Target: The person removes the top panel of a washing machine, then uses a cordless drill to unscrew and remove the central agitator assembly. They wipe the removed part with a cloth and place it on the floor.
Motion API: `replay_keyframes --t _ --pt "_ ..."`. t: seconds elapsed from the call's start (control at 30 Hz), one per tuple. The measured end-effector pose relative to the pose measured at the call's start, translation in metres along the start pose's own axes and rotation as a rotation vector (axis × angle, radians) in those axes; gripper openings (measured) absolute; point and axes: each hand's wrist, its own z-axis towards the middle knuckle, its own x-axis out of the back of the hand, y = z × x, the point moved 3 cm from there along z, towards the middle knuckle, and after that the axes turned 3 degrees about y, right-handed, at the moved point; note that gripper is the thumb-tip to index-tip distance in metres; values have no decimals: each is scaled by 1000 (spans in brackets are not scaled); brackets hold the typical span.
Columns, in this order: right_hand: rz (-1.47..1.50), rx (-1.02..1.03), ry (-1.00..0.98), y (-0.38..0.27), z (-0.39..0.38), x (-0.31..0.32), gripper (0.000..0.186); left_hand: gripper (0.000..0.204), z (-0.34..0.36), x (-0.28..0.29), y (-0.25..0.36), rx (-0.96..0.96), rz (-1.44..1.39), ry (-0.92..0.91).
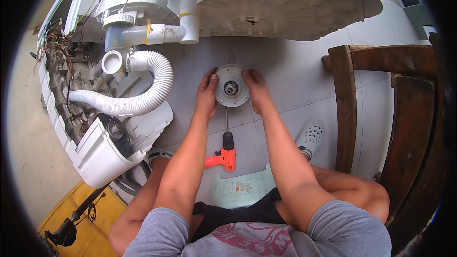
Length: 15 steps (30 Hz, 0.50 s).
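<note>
The round grey-white plastic disc with a dark metal hub lies flat on the grey floor, directly between the hands. The left hand grips its left rim with curled fingers, and the right hand grips its right rim likewise, both equally near. One orange cordless drill lies just behind the wrists, its bit pointing at the disc. One disc, one drill, two hands.

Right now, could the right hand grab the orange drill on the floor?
Probably yes. The right hand is busy holding the round grey disc, but the orange drill lies close below it between the forearms, with nothing on top of it or in the way.
</note>
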Motion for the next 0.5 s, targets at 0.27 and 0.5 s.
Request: replay_keyframes --t 0.27,0.5 --pt "-208 -21 46 -30 -9 -3 42 49 5 4 18 146 51 -2" --pt "-33 -30 99 -68 -13 -21 36 49 0 -5 59 178 6 -106"
